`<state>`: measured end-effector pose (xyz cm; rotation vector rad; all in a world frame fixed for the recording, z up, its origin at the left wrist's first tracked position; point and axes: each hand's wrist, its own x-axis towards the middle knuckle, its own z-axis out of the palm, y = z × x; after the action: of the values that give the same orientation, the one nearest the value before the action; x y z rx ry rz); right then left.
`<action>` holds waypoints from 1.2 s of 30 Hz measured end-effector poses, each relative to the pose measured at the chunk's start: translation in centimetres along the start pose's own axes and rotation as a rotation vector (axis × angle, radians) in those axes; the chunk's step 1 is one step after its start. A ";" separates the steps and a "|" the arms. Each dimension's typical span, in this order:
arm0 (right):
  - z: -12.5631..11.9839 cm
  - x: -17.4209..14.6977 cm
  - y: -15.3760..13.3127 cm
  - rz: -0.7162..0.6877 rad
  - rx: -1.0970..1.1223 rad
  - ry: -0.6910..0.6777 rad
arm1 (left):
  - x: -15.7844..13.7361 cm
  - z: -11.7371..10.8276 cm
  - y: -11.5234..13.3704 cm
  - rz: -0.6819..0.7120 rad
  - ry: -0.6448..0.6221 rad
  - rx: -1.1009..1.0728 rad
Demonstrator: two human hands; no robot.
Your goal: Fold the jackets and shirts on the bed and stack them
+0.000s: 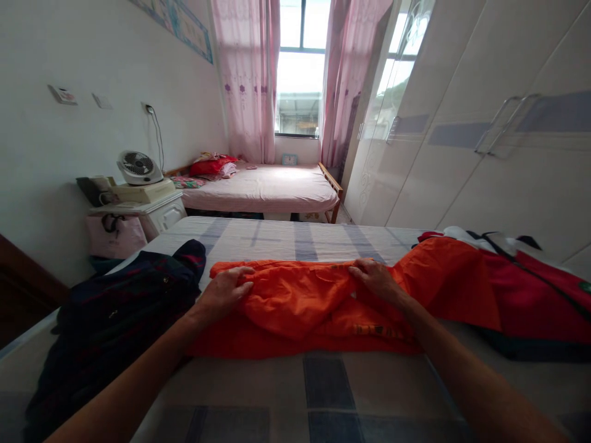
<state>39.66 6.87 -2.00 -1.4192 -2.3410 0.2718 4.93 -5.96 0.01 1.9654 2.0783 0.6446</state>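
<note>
An orange garment (295, 301) lies partly folded across the bed in front of me, its cloth wrinkled in the middle. Dark printed marks show near its lower right, and a wide orange flap (450, 280) spreads out on the right. My left hand (226, 290) is closed on the garment's left end, with thumb and fingers curled over the cloth. Near the far edge, my right hand (373, 280) pinches the fabric. What the garment is exactly, a shirt or a jacket, I cannot tell.
Dark patterned clothing (133, 307) lies at the left, and red and white clothes (540, 283) are heaped at the right. Beyond the checked bed sheet (277, 237) stand a second bed (277, 191) and a nightstand (168, 212) with a fan (138, 166). White wardrobes (462, 123) line the right.
</note>
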 end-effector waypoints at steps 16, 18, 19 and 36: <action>0.6 -2.7 -1.9 -0.074 -0.083 0.207 | -1.7 7.0 1.9 0.302 0.065 0.446; -2.9 -3.4 0.4 0.117 -0.198 0.483 | -1.8 7.4 1.6 0.300 0.075 0.454; -4.5 -3.9 1.7 0.231 -0.270 0.599 | -1.8 7.3 1.5 0.299 0.078 0.458; -12.5 -8.3 2.5 0.191 0.363 0.573 | -1.7 7.2 1.6 0.308 0.105 0.502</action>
<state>50.40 0.31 6.56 -1.3210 -1.6092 0.2796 9.72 -6.41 -5.90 2.6119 2.1748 0.2920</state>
